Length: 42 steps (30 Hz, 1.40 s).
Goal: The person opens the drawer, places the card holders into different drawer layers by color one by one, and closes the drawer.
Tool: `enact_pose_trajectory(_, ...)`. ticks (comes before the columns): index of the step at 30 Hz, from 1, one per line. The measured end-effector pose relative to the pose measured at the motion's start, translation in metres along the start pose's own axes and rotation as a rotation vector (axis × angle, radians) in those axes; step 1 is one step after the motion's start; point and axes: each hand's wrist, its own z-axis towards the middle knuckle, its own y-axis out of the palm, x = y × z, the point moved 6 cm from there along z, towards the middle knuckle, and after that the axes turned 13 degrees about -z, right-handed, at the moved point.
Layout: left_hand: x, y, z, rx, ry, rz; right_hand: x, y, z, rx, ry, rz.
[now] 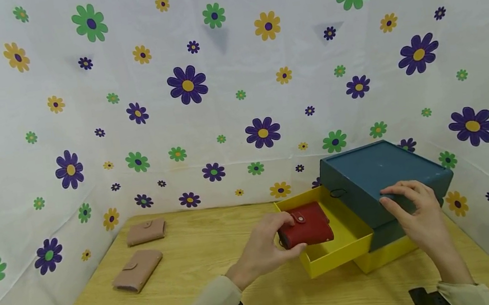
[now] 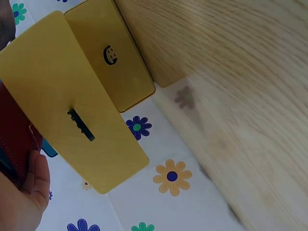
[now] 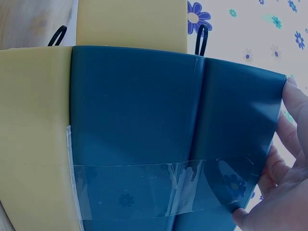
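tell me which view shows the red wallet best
The head view: the red wallet shows whole, held by the left hand over the open yellow drawer. The left wrist view catches only its edge; the right wrist view misses it.

Two pink wallets [image 1: 146, 231] [image 1: 137, 270] on wooden table [image 1: 196, 289]; flowered backdrop [image 1: 220, 100].
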Motion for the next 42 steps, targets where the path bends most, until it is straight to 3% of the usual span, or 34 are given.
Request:
enact_pose_trajectory(5,0.003,0.008,0.002,-0.009,-0.006,0.042,0.002,0.0,0.0,0.007,0.0,0.0)
enact_pose_trajectory(14,0.002,0.02,0.008,-0.096,-0.115,0.123,0.002,0.002,-0.002,0.001,0.007,0.02)
enact_pose_trajectory(21,0.006,0.031,0.017,-0.175,-0.107,0.222,0.002,0.001,-0.003,-0.002,0.017,0.019)
enact_pose_trajectory(34,0.006,0.044,0.033,-0.222,-0.182,0.288,-0.002,-0.001,0.001,0.003,0.006,0.018)
enact_pose_trajectory(42,0.002,0.054,0.035,-0.263,-0.241,0.297,0.0,0.001,-0.001,-0.017,0.023,0.015)
